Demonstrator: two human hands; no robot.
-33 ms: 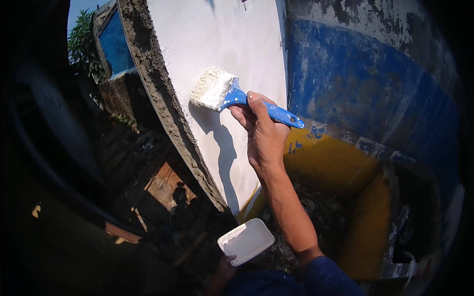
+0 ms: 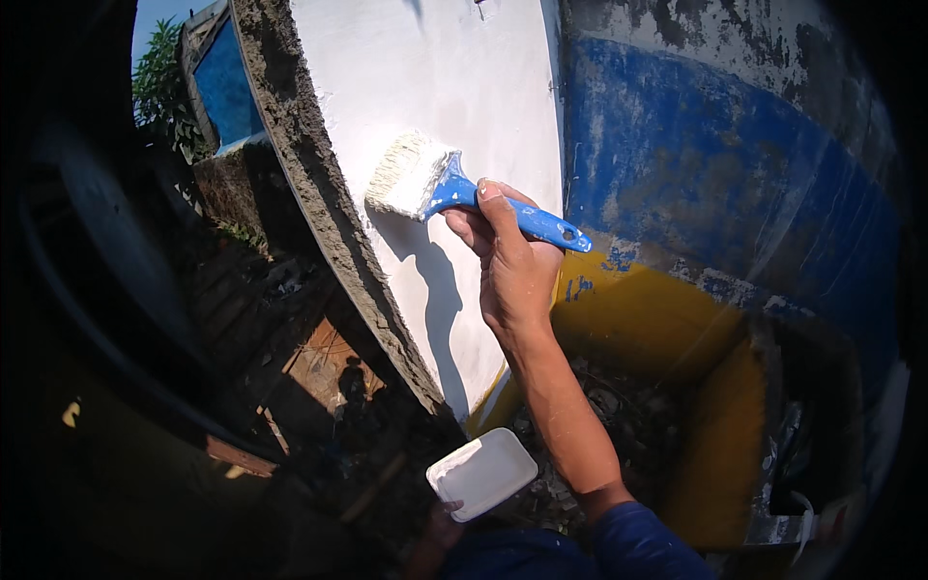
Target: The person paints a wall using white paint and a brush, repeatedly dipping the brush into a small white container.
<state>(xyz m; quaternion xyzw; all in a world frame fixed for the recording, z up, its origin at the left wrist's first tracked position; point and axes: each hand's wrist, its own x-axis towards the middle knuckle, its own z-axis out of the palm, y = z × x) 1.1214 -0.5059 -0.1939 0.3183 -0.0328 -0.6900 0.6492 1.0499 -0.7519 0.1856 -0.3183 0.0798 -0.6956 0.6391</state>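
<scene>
My right hand (image 2: 512,256) is closed round the blue handle of a wide paintbrush (image 2: 449,193), thumb on top. White paint coats its pale bristles, which point left and lie close to a white-painted wall (image 2: 464,87); whether they touch it I cannot tell. The brush and hand cast a long shadow down that wall. Low in the picture, my left hand (image 2: 443,524) grips the near left corner of a white rectangular plastic tub (image 2: 491,474). Most of this hand is lost in dark shade. Whitish paint shows inside the tub.
A rough, broken concrete edge (image 2: 324,193) borders the white wall on the left. To the right stands a worn blue wall (image 2: 677,164) with a yellow lower band (image 2: 628,309). Rubble (image 2: 619,406) and a brown board (image 2: 329,362) lie below in shade. Foliage (image 2: 159,82) grows far left.
My right hand and the paintbrush have shifted slightly to the left. The tub and my left hand look unmoved.
</scene>
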